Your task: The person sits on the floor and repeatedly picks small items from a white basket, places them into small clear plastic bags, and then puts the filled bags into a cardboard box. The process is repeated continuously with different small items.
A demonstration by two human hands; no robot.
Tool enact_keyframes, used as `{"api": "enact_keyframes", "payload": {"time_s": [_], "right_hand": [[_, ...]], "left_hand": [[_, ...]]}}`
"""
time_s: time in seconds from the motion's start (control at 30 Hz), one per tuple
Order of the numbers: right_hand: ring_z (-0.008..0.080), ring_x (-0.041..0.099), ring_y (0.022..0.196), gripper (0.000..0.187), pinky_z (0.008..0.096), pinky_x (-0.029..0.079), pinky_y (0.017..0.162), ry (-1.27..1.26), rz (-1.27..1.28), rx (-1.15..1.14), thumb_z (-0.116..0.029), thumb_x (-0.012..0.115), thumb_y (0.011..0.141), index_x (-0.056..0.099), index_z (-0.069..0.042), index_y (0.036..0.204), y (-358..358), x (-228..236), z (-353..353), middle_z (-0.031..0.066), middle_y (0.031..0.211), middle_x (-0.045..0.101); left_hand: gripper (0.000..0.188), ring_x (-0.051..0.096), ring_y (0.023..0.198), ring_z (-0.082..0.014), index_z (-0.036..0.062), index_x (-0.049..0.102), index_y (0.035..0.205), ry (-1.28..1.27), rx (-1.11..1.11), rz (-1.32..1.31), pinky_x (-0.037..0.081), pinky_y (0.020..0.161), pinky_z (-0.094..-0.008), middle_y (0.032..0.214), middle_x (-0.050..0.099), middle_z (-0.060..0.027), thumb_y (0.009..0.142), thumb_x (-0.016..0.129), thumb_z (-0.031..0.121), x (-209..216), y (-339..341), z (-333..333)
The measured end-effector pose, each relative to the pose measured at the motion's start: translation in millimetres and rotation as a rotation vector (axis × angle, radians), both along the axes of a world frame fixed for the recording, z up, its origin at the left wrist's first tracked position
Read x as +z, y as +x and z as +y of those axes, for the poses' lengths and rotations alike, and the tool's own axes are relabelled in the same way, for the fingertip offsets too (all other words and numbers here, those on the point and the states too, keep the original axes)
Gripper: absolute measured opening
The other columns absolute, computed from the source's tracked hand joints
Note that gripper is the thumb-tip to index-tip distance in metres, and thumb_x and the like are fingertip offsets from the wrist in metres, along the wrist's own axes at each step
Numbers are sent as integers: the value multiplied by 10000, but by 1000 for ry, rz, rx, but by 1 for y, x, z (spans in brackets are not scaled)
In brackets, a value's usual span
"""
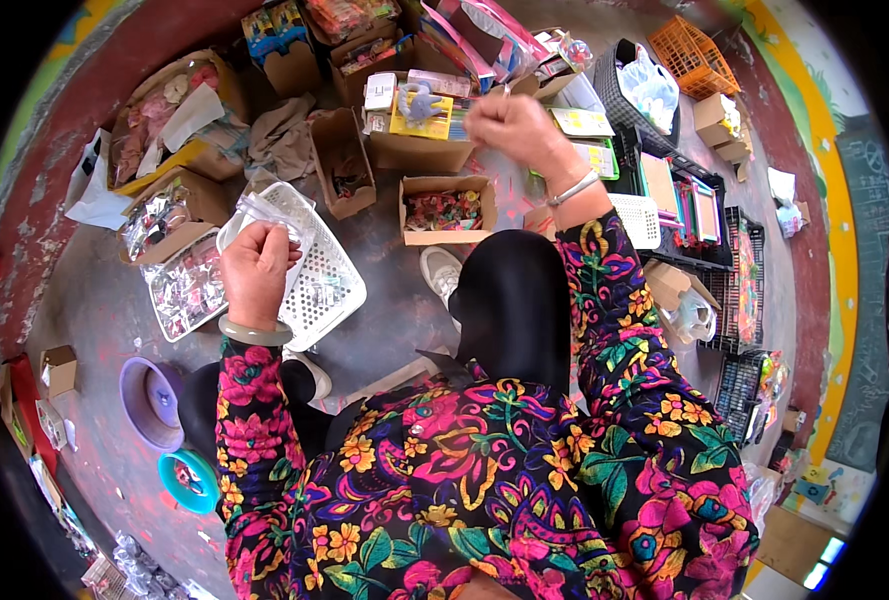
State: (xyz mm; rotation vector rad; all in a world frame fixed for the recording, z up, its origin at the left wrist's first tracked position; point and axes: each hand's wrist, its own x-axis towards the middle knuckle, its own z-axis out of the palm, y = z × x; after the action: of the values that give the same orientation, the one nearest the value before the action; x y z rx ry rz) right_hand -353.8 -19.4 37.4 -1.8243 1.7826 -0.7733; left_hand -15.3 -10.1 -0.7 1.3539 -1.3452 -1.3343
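Observation:
My left hand [256,268] is closed, gripping what looks like a clear plastic bag [262,207] that sticks up past the fingers. Beneath it lies a white perforated plastic basket [326,290]. Farther off, my right hand [524,130] is raised with its fingers curled together; whatever they pinch, if anything, is too small to make out. Just left of that hand, a small grey-purple toy figure [419,103] rests on a yellow card [432,122] atop a cardboard box [419,153] of packaged goods. Nearer stands an open cardboard box [449,238] full of small colourful pieces.
An empty-looking narrow cardboard box [329,140] and a tray of small wrapped items [189,290] stand at left. A purple basin [151,403] and a teal bowl [188,480] sit lower left. Black crates [724,260] line the right; an orange crate [694,58] is behind.

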Motion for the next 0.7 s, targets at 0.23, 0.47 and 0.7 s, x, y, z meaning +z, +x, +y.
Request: {"api": "enact_keyframes", "payload": {"time_s": [0.23, 0.47, 0.7], "right_hand": [[321, 601, 768, 202, 415, 478, 712, 293, 354, 220, -212, 482, 776, 651, -103, 761, -41, -190, 42, 143, 788, 627], [334, 544, 996, 361, 386, 426, 883, 419, 496, 191, -186, 535, 762, 571, -61, 1099, -40, -270, 25, 177, 1054, 574], [347, 525, 1042, 388, 418, 413, 904, 752, 552, 277, -221, 506, 787, 544, -86, 1149, -28, -294, -10, 209, 1080, 554]], "left_hand": [[201, 575, 562, -96, -49, 594, 739, -62, -27, -149, 454, 531, -225, 606, 595, -58, 830, 530, 118, 1, -9, 1], [189, 592, 597, -99, -37, 572, 782, -86, -118, -299, 469, 557, -211, 661, 594, -44, 869, 521, 122, -3, -9, 3], [182, 531, 527, -90, -30, 577, 721, -119, -32, -317, 415, 505, -243, 571, 583, -61, 830, 557, 115, -12, -7, 10]]}}
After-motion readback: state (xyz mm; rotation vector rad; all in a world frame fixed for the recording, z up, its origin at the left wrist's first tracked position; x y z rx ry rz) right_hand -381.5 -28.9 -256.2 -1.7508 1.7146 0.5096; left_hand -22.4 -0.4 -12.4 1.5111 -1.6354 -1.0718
